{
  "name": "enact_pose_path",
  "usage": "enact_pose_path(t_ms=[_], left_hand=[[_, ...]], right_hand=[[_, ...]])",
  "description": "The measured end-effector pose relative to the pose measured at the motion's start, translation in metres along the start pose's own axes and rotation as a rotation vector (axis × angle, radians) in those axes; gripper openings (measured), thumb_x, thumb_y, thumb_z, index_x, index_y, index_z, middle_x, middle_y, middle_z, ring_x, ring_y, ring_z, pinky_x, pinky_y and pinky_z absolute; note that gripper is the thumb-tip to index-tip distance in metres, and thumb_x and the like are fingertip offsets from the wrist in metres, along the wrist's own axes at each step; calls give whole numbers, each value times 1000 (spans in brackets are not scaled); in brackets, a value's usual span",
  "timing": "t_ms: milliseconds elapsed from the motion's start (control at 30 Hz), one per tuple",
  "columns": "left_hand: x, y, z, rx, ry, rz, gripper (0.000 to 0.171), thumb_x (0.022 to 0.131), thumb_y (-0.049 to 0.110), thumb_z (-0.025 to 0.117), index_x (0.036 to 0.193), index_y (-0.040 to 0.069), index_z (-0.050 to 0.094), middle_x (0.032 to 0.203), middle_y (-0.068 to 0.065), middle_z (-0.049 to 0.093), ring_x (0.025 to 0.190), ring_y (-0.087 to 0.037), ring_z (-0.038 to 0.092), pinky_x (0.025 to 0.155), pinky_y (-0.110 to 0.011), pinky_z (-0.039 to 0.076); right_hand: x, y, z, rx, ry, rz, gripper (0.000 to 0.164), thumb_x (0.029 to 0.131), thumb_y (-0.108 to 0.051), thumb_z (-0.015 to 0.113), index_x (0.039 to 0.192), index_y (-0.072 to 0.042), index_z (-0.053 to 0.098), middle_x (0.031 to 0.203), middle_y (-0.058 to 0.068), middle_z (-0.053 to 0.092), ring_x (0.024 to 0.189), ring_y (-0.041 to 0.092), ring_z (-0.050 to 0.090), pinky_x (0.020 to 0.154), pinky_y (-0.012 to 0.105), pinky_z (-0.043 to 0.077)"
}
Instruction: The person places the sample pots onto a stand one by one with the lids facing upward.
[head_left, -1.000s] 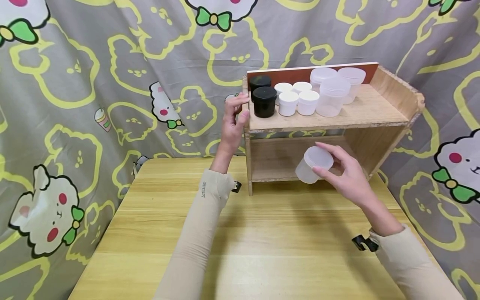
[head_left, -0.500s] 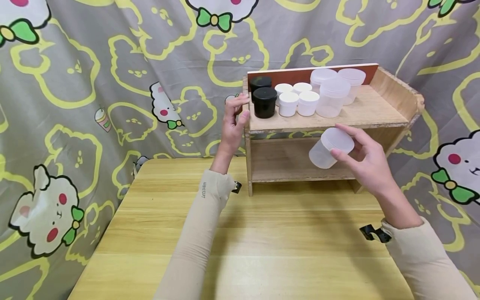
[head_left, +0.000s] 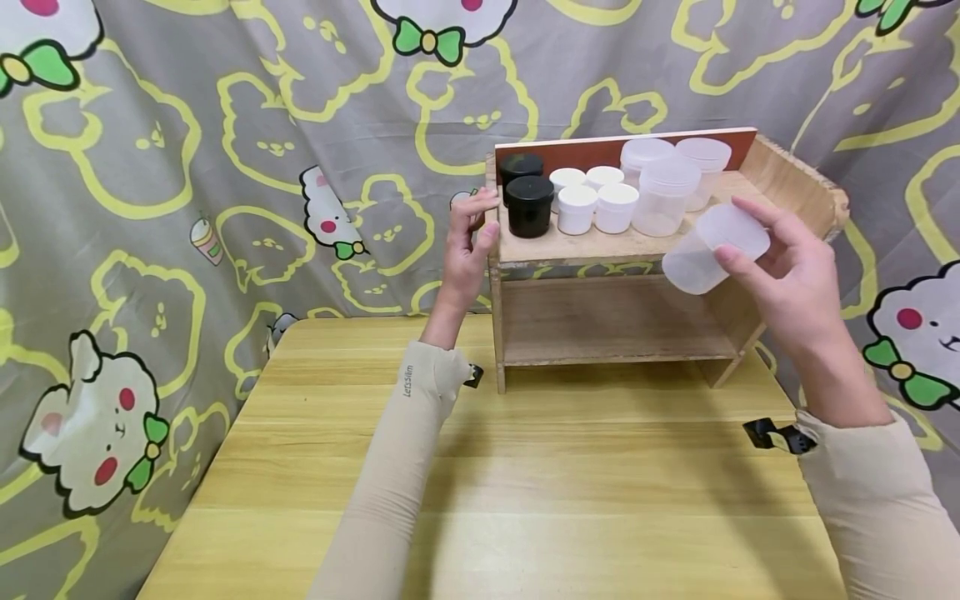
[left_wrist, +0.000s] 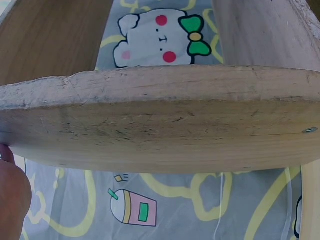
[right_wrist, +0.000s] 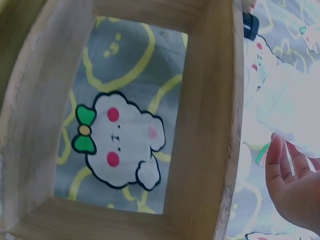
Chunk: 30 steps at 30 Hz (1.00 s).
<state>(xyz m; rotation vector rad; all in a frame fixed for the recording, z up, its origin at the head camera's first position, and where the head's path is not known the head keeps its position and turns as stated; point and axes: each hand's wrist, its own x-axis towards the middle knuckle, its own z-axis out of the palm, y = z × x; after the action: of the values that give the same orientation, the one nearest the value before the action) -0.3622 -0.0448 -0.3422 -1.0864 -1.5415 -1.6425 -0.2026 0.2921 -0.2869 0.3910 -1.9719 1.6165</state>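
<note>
My right hand (head_left: 795, 267) pinches a translucent plastic jar (head_left: 697, 258) by its lidded end, between thumb and fingers. The jar is tilted, its base pointing down and left, just in front of the top shelf's edge. In the right wrist view the jar (right_wrist: 292, 107) looks washed out by light above the fingers. My left hand (head_left: 468, 250) rests on the left side panel of the wooden shelf unit (head_left: 615, 321), beside the black jars. Only part of the left hand (left_wrist: 14, 197) shows in the left wrist view, by the panel (left_wrist: 165, 120).
On the top shelf stand black jars (head_left: 529, 208) at the left, several small white jars (head_left: 577, 210) in the middle, and translucent jars (head_left: 663, 200) to their right. The unit stands on a wooden table (head_left: 525, 500). A patterned curtain (head_left: 247, 108) hangs behind.
My right hand has lifted the translucent jar up and to the right, from in front of the lower compartment to the top shelf's edge. The left hand has stayed in place.
</note>
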Motion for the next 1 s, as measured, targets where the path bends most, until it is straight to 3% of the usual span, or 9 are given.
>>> enact_pose_path(t_ms=[67, 267, 500, 767, 1000], left_hand=[[0, 0, 0, 1, 2, -2, 34, 98, 13, 52, 126, -7, 52, 136, -32, 50, 148, -44, 39, 124, -45, 34], [-1, 1, 0, 0, 7, -5, 35, 98, 14, 53, 125, -8, 53, 136, -32, 50, 148, -43, 39, 124, -45, 35], [-1, 2, 0, -5, 4, -10, 36, 98, 15, 53, 125, -8, 53, 136, -32, 49, 149, -41, 38, 124, -45, 35], [0, 3, 0, -15, 5, 4, 36, 98, 14, 53, 125, -9, 52, 135, -34, 49, 148, -44, 39, 124, -46, 35], [0, 1, 0, -21, 2, 17, 35, 97, 12, 53, 124, -10, 52, 134, -34, 49, 147, -45, 39, 123, -47, 36]], right_hand=[[5, -1, -4, -39, 26, 0, 55, 91, 2, 70, 144, -9, 60, 136, -1, 57, 113, 13, 57, 88, 9, 49], [16, 0, -10, 87, 76, -4, 54, 88, 4, 72, 141, -5, 62, 130, 2, 60, 109, 12, 59, 87, 10, 50], [29, -4, -17, -177, 114, 64, 57, 91, -9, 73, 146, -15, 59, 136, -6, 55, 107, 9, 57, 82, 7, 49], [44, -4, -21, -241, 174, 144, 60, 90, -17, 77, 147, -18, 59, 128, -12, 58, 102, 4, 57, 83, 9, 45], [52, 1, -23, -272, 183, 212, 62, 92, -22, 77, 150, -23, 55, 135, -13, 55, 107, 3, 54, 86, 9, 44]])
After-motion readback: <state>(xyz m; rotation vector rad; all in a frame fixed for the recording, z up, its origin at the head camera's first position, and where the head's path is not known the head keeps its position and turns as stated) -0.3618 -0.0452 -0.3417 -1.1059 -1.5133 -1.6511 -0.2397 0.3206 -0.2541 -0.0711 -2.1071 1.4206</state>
